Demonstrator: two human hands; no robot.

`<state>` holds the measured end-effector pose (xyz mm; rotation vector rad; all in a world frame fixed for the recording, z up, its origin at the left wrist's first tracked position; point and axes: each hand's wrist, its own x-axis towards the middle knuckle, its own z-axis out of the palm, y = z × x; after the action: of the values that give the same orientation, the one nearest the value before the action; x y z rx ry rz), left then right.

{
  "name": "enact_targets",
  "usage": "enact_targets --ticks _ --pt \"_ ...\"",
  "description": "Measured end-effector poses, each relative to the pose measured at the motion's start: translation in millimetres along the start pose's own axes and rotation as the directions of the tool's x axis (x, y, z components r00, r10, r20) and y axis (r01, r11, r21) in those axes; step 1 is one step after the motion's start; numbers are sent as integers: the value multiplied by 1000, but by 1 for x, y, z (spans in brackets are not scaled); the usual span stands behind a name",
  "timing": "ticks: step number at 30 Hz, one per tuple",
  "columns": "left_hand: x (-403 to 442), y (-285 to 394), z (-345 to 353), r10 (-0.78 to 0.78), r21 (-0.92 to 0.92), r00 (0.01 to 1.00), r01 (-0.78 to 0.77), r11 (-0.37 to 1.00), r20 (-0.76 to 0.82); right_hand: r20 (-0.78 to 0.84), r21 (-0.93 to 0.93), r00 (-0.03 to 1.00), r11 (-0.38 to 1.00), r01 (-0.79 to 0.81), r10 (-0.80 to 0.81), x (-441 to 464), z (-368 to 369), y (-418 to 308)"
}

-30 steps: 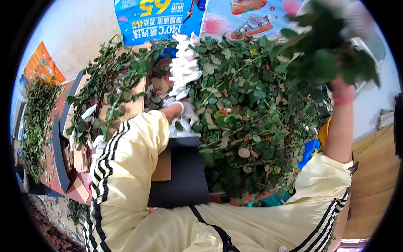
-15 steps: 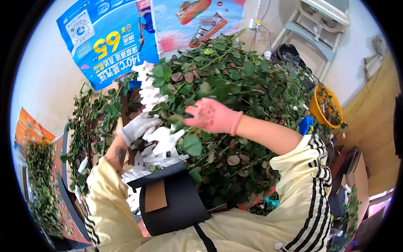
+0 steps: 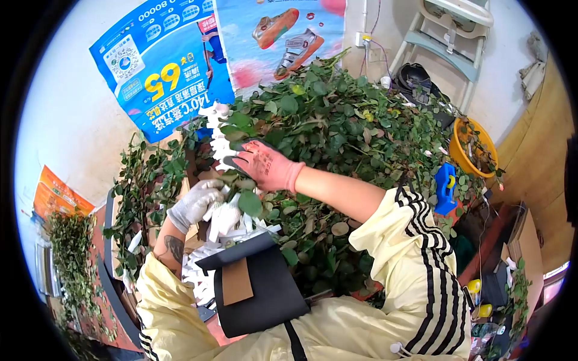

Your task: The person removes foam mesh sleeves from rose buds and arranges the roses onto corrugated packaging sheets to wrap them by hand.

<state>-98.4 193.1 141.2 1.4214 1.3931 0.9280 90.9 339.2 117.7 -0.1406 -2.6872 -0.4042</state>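
Observation:
My left hand, in a whitish glove, has its fingers curled at a leafy rose stem just above white-sleeved flower heads. My right hand, in a pink glove with a dark palm, closes around the leafy part of that stem from the right; its fingertips are partly hidden by leaves. A large leaf hangs below the right hand. Behind both hands, a column of white-sleeved heads lines the left edge of a big heap of rose stems.
A black board with a brown patch lies before my body, near loose white sleeves. More leafy stems stand at left. A blue tape dispenser, yellow basin and high chair are at right.
My right hand has moved left and closer to my left hand. The white-sleeved heads below my hands have swung and bunched together. The view has shifted slightly, showing more of the tape dispenser.

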Motion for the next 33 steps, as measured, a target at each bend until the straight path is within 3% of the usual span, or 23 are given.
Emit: enact_targets --ticks 1,2,4,6,7,8,10,12,13,14,16,20,23,28,33 --pt "5 -3 -13 -60 114 996 52 992 68 60 -17 997 999 48 -47 3 2 7" --pt "5 -8 -12 69 -70 996 -66 995 49 121 -29 988 994 103 -99 6 1 14" --pt "-22 16 10 67 -501 993 -105 859 -94 -103 62 991 995 -76 82 -3 -5 29" --pt "-61 25 29 126 -222 963 -181 958 -239 -224 102 956 980 -172 191 -20 -35 51" --pt "-78 8 34 245 100 927 -225 969 -284 -279 128 932 971 -202 231 -27 -52 61" --pt "-102 11 38 317 471 937 -215 855 -146 -326 167 906 959 -227 271 -35 -71 72" --pt "-145 -12 55 169 593 977 -212 777 129 -411 245 848 936 -252 335 -49 -110 87" --pt "-178 -43 88 87 670 987 -156 726 136 -488 285 782 918 -277 388 -67 -154 105" --pt "-191 -55 102 -81 793 987 -62 606 139 -524 290 752 914 -284 400 -75 -175 108" --pt "-199 -82 112 -85 810 983 -84 580 162 -555 290 726 912 -290 407 -82 -194 114" --pt "-205 -85 124 -199 776 965 -7 631 170 -601 289 680 908 -305 420 -92 -227 118" --pt "-198 -90 131 -282 736 938 45 675 202 -678 246 618 915 -320 398 -101 -289 129" --pt "-200 -61 140 -507 804 824 114 584 252 -689 268 597 909 -318 412 -108 -309 134" --pt "-205 -89 143 -404 754 883 93 650 239 -618 352 631 883 -312 469 -119 -262 93" --pt "-210 -81 151 -283 798 958 132 587 50 -472 450 725 844 -292 502 -118 -208 30"
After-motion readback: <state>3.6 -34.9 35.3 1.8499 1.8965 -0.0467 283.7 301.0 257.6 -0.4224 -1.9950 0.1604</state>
